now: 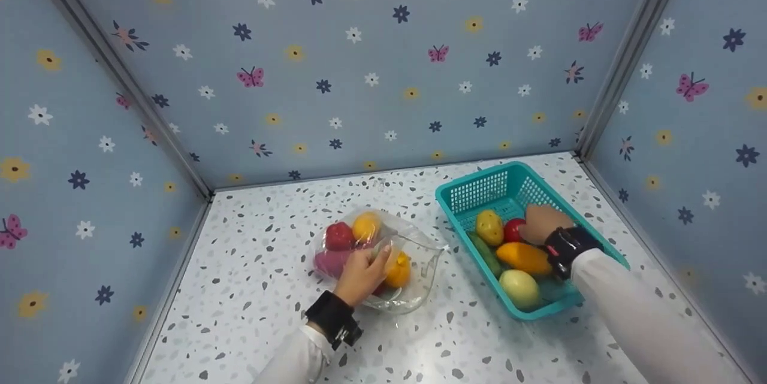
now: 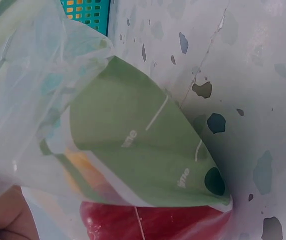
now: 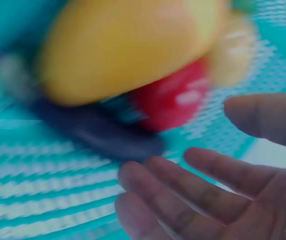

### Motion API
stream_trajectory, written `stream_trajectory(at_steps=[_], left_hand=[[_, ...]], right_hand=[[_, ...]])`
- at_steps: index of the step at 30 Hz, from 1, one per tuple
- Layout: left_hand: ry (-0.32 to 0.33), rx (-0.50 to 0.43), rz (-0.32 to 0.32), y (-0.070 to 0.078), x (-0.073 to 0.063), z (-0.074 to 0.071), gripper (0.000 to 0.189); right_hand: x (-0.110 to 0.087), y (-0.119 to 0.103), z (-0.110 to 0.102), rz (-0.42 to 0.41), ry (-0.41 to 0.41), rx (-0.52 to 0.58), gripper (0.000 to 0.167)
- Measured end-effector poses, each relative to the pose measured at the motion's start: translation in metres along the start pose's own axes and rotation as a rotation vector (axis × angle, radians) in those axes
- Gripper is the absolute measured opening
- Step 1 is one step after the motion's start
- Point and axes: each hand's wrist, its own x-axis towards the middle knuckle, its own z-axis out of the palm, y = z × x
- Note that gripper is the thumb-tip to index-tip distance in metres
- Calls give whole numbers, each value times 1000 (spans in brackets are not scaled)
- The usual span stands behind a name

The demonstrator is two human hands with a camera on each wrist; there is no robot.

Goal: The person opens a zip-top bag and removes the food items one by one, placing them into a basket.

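Note:
My left hand [image 1: 362, 275] pinches the edge of a clear plastic bag [image 1: 424, 270] on the table. Inside the bag are a red fruit [image 1: 339, 236], an orange one [image 1: 366, 226], a purple-pink piece and a yellow piece [image 1: 398, 271]. The left wrist view shows the bag's green printed panel [image 2: 127, 130]. My right hand [image 3: 218, 195] reaches into a teal basket [image 1: 479, 183], fingers spread and holding nothing. Close to its fingertips are a red round fruit [image 3: 175, 100] and a dark eggplant [image 3: 97, 132], blurred, beside a large yellow-orange fruit [image 3: 127, 45].
Also in the basket are a yellow mottled piece [image 1: 489, 227], a green cucumber-like piece [image 1: 485, 254] and a pale round one [image 1: 519, 288]. The speckled white table [image 1: 251, 288] is bounded by flower-patterned panels [image 1: 359, 102] at the back and sides.

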Motion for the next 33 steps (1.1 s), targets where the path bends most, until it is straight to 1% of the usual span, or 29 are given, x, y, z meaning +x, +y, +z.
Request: stream_trajectory(at_steps=[2,3,5,7,9,12,15,18,19,22,25,29,33], left_hand=[[-11,-10,-2,0,-1,-1,53],[-15,-11,-1,0,-1,-1,52],[-29,-12,13,0,-1,-1,51],[-41,-8,25,0,-1,-1,48],[-48,0,33,0,-1,-1,45],[-47,14,37,1,-1,-2,43],[-33,35,45,1,0,-2,45],[-20,55,57,2,0,-2,46],[-21,56,63,1,0,-2,46],[-22,51,66,1,1,-2,46],[-21,45,76,0,2,-1,45],[-20,38,81,0,2,-1,45],[-26,23,70,0,0,-1,46]], right_hand=[[-1,-23,0,-35,54,22,31],[-3,-35,0,-59,75,44,29],[-13,-63,0,-122,109,92,27],[-23,-88,3,-207,119,153,24],[-34,-110,8,-289,99,208,19],[-49,-138,18,-426,46,246,15],[-57,-157,32,-534,-12,247,16],[-58,-171,51,-604,-47,237,21],[-58,-174,58,-612,-61,237,22],[-54,-182,75,-599,-93,211,29],[-48,-188,89,-601,-91,164,38],[-37,-195,106,-600,-40,98,47],[-25,-199,123,-531,-25,69,54]])
